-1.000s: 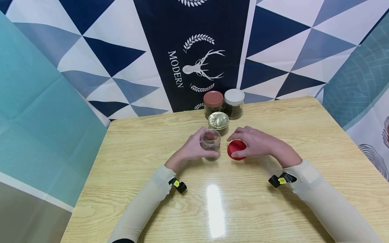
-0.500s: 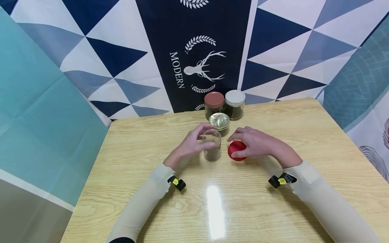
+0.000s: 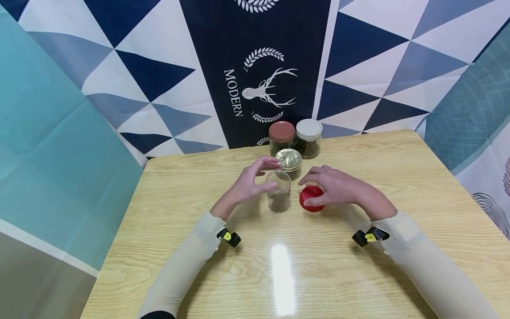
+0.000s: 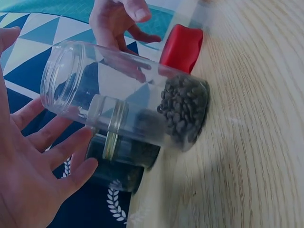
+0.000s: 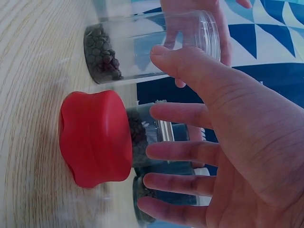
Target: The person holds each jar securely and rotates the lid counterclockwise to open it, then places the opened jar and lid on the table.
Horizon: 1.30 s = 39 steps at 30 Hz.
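A clear, lidless jar (image 3: 279,199) stands upright on the table, dark pellets at its bottom (image 4: 183,107). Beside its rim is the left hand (image 3: 251,181), fingers spread and relaxed, holding nothing; whether a fingertip touches the glass I cannot tell. Just right of the jar a red lid (image 3: 311,198) rests on the table, scalloped at its edge in the right wrist view (image 5: 97,137). Over the lid hovers the right hand (image 3: 334,186), its fingers extended; the right wrist view shows a gap between these fingers and the lid.
Behind the clear jar stands a gold-lidded jar (image 3: 288,159). Farther back, against the patterned cloth, are a jar with a reddish-brown lid (image 3: 281,132) and one with a white lid (image 3: 309,129). The wooden table (image 3: 179,212) meets a teal panel on the left.
The left hand has let go of the clear jar, spread its fingers and drawn back to the left. The right hand and red lid have stayed in place.
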Each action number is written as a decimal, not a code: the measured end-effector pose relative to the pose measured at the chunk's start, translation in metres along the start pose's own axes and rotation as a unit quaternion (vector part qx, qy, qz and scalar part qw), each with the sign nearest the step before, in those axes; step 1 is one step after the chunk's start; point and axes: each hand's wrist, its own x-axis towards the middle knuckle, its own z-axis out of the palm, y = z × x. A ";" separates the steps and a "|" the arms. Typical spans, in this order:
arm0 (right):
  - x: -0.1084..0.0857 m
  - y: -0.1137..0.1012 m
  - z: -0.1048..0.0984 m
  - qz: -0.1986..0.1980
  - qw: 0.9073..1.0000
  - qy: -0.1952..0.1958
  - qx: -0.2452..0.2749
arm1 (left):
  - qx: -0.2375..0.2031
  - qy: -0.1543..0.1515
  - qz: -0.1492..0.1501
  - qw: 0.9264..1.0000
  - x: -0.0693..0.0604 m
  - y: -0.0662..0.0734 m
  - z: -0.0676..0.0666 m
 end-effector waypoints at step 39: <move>0.000 0.012 -0.011 0.022 0.992 0.121 -0.025 | 0.149 0.031 -0.027 0.988 -0.037 -0.016 -0.040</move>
